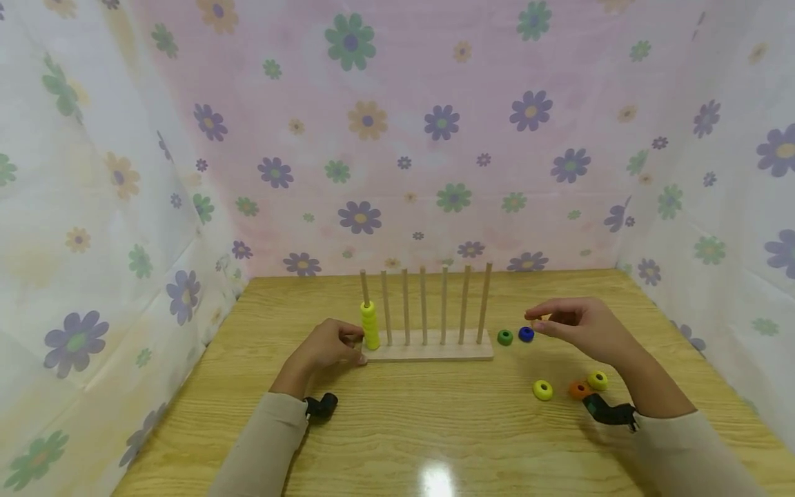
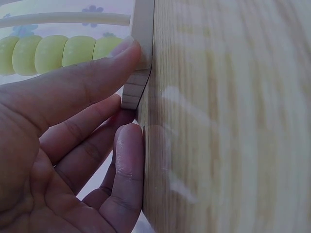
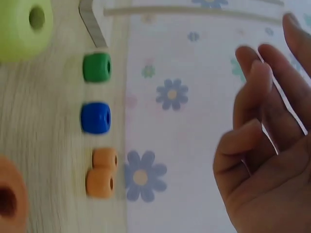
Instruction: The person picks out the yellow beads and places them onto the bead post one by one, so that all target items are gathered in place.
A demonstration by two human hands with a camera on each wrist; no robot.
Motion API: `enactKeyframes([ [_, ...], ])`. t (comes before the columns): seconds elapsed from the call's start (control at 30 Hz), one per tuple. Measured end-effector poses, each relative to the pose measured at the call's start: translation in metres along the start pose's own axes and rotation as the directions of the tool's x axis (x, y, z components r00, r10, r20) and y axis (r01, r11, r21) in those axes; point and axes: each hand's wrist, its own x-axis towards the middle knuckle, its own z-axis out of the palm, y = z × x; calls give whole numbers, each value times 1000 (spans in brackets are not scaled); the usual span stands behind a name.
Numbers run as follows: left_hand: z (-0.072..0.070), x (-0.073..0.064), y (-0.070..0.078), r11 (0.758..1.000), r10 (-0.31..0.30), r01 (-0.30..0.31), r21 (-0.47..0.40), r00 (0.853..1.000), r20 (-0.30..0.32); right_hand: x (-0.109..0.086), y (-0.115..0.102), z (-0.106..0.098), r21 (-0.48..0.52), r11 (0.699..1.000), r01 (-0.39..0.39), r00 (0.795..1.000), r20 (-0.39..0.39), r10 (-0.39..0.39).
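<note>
A wooden abacus stand [image 1: 428,355] with several upright pegs stands on the table. Yellow beads [image 1: 370,326] are stacked on its leftmost peg. My left hand [image 1: 324,344] grips the left end of the base, its thumb [image 2: 114,60] over the edge beside the beads and its other fingers round the end. To the right of the stand, my right hand [image 1: 586,328] hovers with loosely bent fingers and nothing between them. Near it lie a green bead [image 1: 509,341], a blue bead [image 1: 527,339] and two orange beads [image 3: 100,184]; in the head view its fingers mostly cover the orange pair.
Closer to me on the right lie two yellow beads, one on the left [image 1: 543,397] and one on the right [image 1: 594,385], with another orange bead [image 1: 575,393] between them. Flower-patterned cloth [image 1: 397,159] rises behind the wooden table [image 1: 397,428] and along both sides.
</note>
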Motion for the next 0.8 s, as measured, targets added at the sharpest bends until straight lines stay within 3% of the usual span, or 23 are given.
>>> enactKeyframes([
  [0.2,1,2,-3,1000,10,-10,17,1000,-4,-9,21,-23,91,996,-11,994,106,2],
  [0.5,1,1,-1,1000,6,-6,20,1000,-4,-29,64,-52,190,979,-67,984,175,34],
  [0.8,0,-1,2,1000,5,-5,22,1000,-3,-45,89,-64,185,967,-173,948,299,112],
])
